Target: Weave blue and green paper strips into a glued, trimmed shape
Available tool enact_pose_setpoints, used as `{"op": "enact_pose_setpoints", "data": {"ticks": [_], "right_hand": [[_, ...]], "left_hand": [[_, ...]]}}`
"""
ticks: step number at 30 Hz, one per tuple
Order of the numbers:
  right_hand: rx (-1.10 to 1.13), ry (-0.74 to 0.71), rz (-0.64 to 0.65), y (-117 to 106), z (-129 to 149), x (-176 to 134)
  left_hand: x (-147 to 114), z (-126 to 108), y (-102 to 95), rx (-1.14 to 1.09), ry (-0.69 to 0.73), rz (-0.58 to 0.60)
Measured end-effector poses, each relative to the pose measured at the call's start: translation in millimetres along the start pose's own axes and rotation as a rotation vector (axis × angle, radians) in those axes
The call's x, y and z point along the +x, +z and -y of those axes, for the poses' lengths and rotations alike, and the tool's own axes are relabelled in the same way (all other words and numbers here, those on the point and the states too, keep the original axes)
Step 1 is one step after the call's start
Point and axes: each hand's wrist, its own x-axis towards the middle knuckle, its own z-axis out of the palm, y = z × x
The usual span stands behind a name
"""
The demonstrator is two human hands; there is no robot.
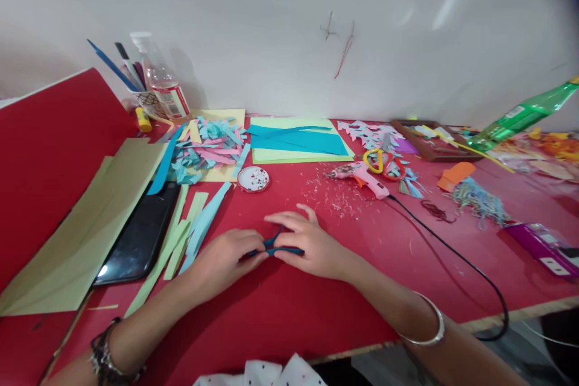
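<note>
At a red table (316, 313), I pinch a dark blue strip (290, 249) with my left hand (231, 255) and right hand (312, 245), thumbs and fingers nearly closed on it. It runs mainly side to side between them, one part angling away from me; neither hand is nearer.

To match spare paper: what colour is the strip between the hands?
The strip is dark teal-blue, seen best in the head view.

Dk blue strip (289, 250), red tbl (289, 325), grn btl (515, 120).
</note>
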Motion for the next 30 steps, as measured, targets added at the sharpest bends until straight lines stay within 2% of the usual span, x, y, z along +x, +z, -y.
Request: {"op": "enact_pose_setpoints", "data": {"ticks": [3,6,9,15,21,27,30], "right_hand": [[0.049,-0.009,0.061,2,0,1],[0.046,0.058,0.009,0,-5,0],[0.057,0.058,-0.055,-1,-8,0],[0.121,0.081,-0.080,0,-6,0],[0.211,0.210,-0.011,1,0,2],[0.180,0.142,-0.044,3,2,3],[0.157,0.156,-0.056,4,1,2]], "left_hand": [[-1,-3,2.9,-0.019,0.007,-0.046],[-2,-4,2.8,-0.104,-0.128,-0.156],[-2,-2,4.8,-0.189,-0.261,-0.244],[-1,-1,10.6,-0.444,-0.319,-0.141],[0,-7,4.7,-0.393,-0.403,-0.186],[0,-11,2.1,-0.421,-0.440,-0.154],[0,-10,2.2,-0.430,-0.453,-0.166]]}}
